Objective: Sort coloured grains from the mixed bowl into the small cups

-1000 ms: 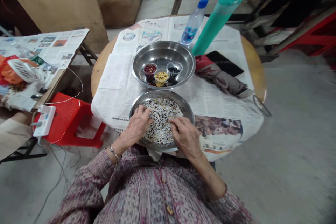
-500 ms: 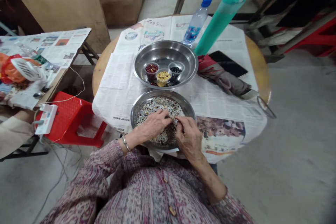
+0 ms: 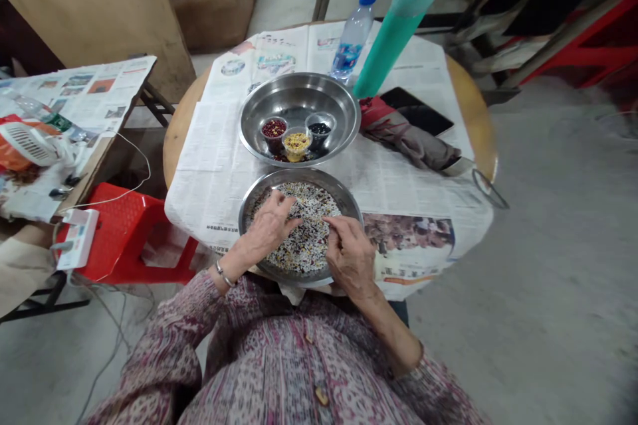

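My left hand [image 3: 269, 227] is over the left side of a steel bowl [image 3: 351, 204], thumb and fingers apart with nothing visible between them. At the bowl's right side, my right hand [image 3: 351, 251] has thumb and forefinger pinched together above the grains. Whatever that pinch holds is too small to make out. White grains mixed with dark, red and yellow bits [image 3: 310, 238] cover the bowl's bottom. Just behind stands a larger steel basin [image 3: 323, 87]. Inside it are clear cups of red beans [image 3: 274, 130], yellow grains [image 3: 297, 143] and black beans [image 3: 319, 130].
Newspaper [image 3: 204, 153] covers the round table. A water bottle [image 3: 353, 36], a tall green container [image 3: 399, 30], a folded umbrella [image 3: 413, 139] and a dark tablet [image 3: 423, 111] lie or stand behind and right. A red stool [image 3: 124, 226] with a power strip [image 3: 78, 239] is left, near another person's arm.
My left hand has drawn back leftward from the right hand and its fingers have spread. The grains between the hands are now uncovered. The whole view has shifted slightly.
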The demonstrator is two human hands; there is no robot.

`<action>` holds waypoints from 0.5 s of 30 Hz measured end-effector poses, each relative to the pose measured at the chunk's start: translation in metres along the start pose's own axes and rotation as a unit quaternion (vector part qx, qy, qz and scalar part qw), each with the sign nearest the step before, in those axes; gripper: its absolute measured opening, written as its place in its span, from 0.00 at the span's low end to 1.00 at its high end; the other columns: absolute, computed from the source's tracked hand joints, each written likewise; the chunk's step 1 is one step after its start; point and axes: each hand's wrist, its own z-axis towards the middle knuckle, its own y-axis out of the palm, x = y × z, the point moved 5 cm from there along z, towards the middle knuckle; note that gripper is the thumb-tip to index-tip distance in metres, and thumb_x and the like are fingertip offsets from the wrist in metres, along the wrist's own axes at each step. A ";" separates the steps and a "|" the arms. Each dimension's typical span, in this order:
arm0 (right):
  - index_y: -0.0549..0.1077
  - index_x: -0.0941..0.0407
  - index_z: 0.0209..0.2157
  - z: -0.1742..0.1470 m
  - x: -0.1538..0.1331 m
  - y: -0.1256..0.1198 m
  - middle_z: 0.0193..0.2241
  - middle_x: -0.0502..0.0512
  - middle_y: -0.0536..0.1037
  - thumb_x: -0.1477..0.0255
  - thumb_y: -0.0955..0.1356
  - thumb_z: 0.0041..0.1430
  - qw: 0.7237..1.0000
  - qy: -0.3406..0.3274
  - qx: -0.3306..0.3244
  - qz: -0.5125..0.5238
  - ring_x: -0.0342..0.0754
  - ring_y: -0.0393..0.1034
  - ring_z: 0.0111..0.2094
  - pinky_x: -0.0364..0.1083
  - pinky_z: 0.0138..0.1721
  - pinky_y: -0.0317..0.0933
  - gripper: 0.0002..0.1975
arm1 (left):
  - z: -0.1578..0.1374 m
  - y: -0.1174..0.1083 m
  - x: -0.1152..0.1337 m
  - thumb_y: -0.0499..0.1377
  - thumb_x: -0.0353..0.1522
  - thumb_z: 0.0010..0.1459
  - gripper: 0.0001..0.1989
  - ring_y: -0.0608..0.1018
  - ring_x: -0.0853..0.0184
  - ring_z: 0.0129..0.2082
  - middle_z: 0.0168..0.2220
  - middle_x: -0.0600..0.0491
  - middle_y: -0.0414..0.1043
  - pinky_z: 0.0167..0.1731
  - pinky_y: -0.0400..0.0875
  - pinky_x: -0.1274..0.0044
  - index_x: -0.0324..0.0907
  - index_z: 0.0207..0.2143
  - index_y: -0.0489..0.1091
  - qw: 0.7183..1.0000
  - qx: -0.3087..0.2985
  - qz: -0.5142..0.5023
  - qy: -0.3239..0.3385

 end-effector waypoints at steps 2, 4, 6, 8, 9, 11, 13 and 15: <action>0.74 0.54 0.47 -0.001 0.001 -0.001 0.42 0.59 0.77 0.79 0.60 0.64 1.000 -0.002 0.022 0.016 0.51 0.72 0.46 0.52 0.49 0.69 0.16 | 0.007 0.009 0.017 0.58 0.31 0.64 0.11 0.72 0.61 0.48 0.49 0.46 0.63 0.48 0.74 0.67 0.41 0.49 0.66 0.998 -0.056 0.010 0.037; 0.74 0.55 0.48 -0.001 0.002 -0.001 0.42 0.60 0.77 0.78 0.60 0.65 0.999 -0.002 0.031 0.022 0.51 0.72 0.46 0.53 0.49 0.69 0.16 | 0.012 0.016 0.030 0.54 0.28 0.66 0.07 0.73 0.63 0.45 0.46 0.47 0.65 0.45 0.74 0.70 0.40 0.45 0.68 0.990 -0.113 0.037 0.072; 0.74 0.55 0.48 -0.002 0.003 -0.002 0.42 0.60 0.77 0.78 0.61 0.65 0.999 -0.003 0.038 0.029 0.51 0.72 0.46 0.52 0.48 0.70 0.15 | 0.018 0.018 0.035 0.49 0.26 0.67 0.10 0.74 0.64 0.42 0.44 0.48 0.66 0.41 0.74 0.73 0.39 0.43 0.69 0.983 -0.145 0.066 0.089; 0.74 0.55 0.47 -0.002 0.003 -0.003 0.42 0.59 0.77 0.79 0.61 0.64 0.998 -0.005 0.050 0.042 0.50 0.72 0.45 0.52 0.48 0.70 0.15 | 0.026 0.015 0.033 0.48 0.24 0.67 0.12 0.73 0.64 0.42 0.45 0.47 0.67 0.39 0.73 0.74 0.39 0.44 0.70 0.983 -0.135 0.090 0.081; 0.74 0.54 0.47 -0.002 0.003 -0.004 0.41 0.59 0.77 0.80 0.61 0.64 0.997 -0.005 0.057 0.049 0.50 0.73 0.45 0.51 0.48 0.70 0.15 | 0.031 0.012 0.030 0.48 0.24 0.66 0.13 0.73 0.63 0.44 0.46 0.47 0.67 0.39 0.73 0.73 0.39 0.45 0.70 0.986 -0.118 0.099 0.071; 0.74 0.54 0.47 -0.002 0.003 -0.005 0.41 0.58 0.77 0.80 0.61 0.64 0.996 -0.006 0.068 0.058 0.49 0.73 0.44 0.50 0.47 0.70 0.16 | 0.042 0.008 0.026 0.50 0.25 0.66 0.13 0.71 0.61 0.48 0.49 0.45 0.66 0.43 0.73 0.71 0.39 0.48 0.70 0.990 -0.073 0.107 0.058; 0.74 0.53 0.46 -0.002 0.002 -0.006 0.40 0.57 0.77 0.80 0.61 0.63 0.996 -0.005 0.074 0.057 0.49 0.73 0.43 0.50 0.46 0.70 0.15 | 0.051 0.009 0.027 0.53 0.29 0.66 0.13 0.69 0.59 0.51 0.52 0.45 0.65 0.48 0.71 0.68 0.39 0.51 0.69 0.991 -0.048 0.102 0.075; 0.74 0.53 0.46 -0.001 0.002 -0.006 0.39 0.57 0.77 0.79 0.62 0.63 0.995 -0.006 0.082 0.048 0.49 0.73 0.42 0.50 0.45 0.70 0.14 | 0.056 0.016 0.032 0.55 0.31 0.66 0.13 0.68 0.59 0.52 0.53 0.46 0.66 0.51 0.70 0.66 0.41 0.52 0.69 0.986 -0.069 0.089 0.125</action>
